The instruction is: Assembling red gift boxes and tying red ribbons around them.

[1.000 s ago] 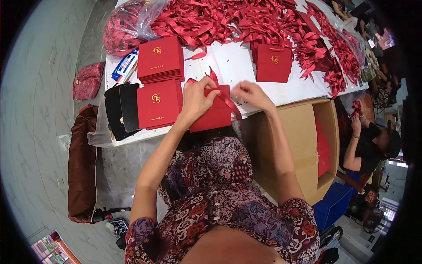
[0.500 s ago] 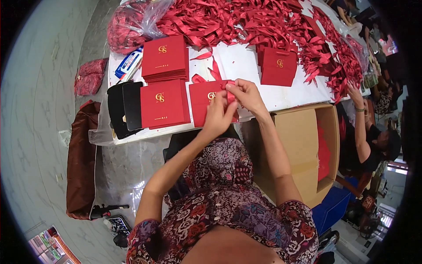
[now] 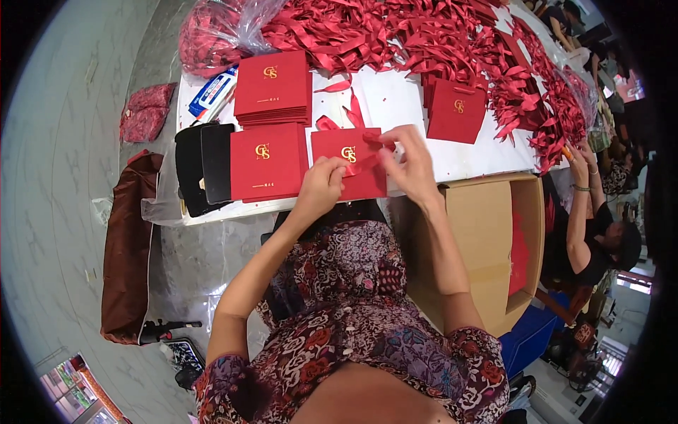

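Note:
A flat red paper gift bag (image 3: 330,144) with a gold emblem lies in front of me near the table's edge. My left hand (image 3: 323,189) is closed on one end of a red ribbon (image 3: 362,167) and holds it stretched over the bag's face. My right hand (image 3: 415,169) hovers over the bag's right side, thumb and forefinger apart near the ribbon's other part at the top edge. To the left lie a front stack of red bags (image 3: 263,173) and a taller stack of red bags (image 3: 270,78) behind it.
Loose red ribbons (image 3: 339,35) heap along the table's (image 3: 387,99) far side. More bags (image 3: 458,113) stand to the right. A cardboard box (image 3: 480,247) sits by the right edge; a black case (image 3: 191,166) lies at left. A co-worker's arm (image 3: 580,198) reaches in from the right.
My left hand has drawn toward me and left, pulling the ribbon end out straight. My right hand has moved slightly right, its fingers now spread from the ribbon they were pinching.

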`<state>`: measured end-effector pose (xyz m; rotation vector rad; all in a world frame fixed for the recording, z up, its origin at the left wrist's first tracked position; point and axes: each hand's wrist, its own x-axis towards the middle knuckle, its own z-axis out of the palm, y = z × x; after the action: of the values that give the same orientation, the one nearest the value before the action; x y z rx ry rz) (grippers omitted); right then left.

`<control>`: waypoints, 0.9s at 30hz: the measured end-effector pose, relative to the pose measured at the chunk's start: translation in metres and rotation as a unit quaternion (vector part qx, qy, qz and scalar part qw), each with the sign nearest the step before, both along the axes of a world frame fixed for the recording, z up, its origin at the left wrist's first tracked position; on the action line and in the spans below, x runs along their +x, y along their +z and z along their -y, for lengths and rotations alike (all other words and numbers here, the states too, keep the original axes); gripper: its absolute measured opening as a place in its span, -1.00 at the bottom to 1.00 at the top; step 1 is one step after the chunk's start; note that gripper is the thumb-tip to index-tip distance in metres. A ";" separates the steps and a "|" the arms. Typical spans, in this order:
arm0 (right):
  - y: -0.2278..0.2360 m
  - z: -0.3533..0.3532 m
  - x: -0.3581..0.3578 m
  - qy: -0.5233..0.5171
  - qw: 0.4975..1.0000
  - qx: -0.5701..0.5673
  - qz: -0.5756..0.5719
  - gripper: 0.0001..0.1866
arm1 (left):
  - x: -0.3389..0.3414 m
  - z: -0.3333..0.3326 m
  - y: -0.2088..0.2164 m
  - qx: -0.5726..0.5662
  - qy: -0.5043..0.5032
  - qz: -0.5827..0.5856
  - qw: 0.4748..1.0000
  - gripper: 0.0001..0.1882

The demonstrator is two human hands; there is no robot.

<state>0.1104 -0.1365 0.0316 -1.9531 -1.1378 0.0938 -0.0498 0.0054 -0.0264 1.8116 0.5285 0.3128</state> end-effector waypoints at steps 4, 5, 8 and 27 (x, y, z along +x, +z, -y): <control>-0.009 -0.014 -0.029 0.156 0.985 -0.022 -0.076 -0.71 | 0.010 -0.004 0.009 -0.135 0.000 0.035 0.990 -0.81; -0.016 -0.018 -0.032 0.157 0.986 -0.007 -0.060 -0.71 | 0.011 -0.003 0.007 -0.135 0.000 0.035 0.990 -0.81; -0.024 -0.024 -0.038 0.136 0.981 0.003 -0.141 -0.76 | 0.010 0.001 0.007 -0.141 0.010 0.071 0.987 -0.79; -0.045 -0.023 -0.016 0.003 0.998 -0.034 0.045 -0.88 | 0.014 0.021 0.009 0.374 0.062 0.022 0.925 -0.49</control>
<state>0.0942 -0.1130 -0.0135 -2.0313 -1.2133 0.0503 -0.0355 -0.0157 -0.0170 2.5027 0.5315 0.7152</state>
